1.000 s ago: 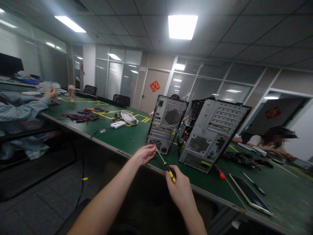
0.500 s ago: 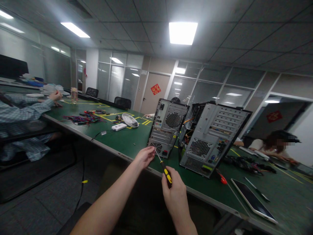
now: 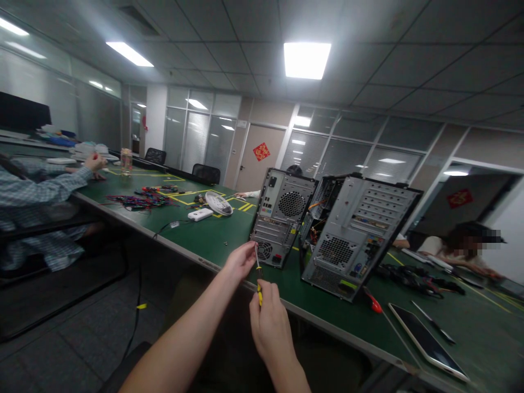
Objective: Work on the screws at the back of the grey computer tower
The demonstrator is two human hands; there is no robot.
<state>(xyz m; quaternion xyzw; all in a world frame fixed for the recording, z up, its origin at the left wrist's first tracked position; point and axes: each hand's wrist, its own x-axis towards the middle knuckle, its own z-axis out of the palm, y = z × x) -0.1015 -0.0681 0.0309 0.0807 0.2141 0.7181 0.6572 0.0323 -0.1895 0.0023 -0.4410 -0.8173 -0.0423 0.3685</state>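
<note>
My right hand point(image 3: 271, 322) is wrapped round the handle of a black and yellow screwdriver point(image 3: 259, 272), whose thin metal shaft points up and away from me. At the screwdriver's tip, the fingers of my left hand point(image 3: 242, 258) are pinched together; whatever they hold is too small to make out. Both tip and fingers are by the lower left corner of a computer case point(image 3: 282, 218), which stands upright with its rear side facing me. Whether the tip touches the case I cannot tell. To its right stands a second, larger computer case point(image 3: 347, 218) with an open side.
On the green table lie a tablet point(image 3: 428, 338), a slim pen-like tool point(image 3: 434, 323), a red-handled tool point(image 3: 374, 303), black cables point(image 3: 417, 278), coloured wires point(image 3: 141, 201), a white power strip point(image 3: 200, 214) and a white oval part point(image 3: 219, 203). Co-workers sit left point(image 3: 41, 191) and right point(image 3: 466, 251).
My right hand has moved left, swinging the screwdriver from a slant to nearly upright in view. My left hand stays pinched at its tip. The view has tilted slightly.
</note>
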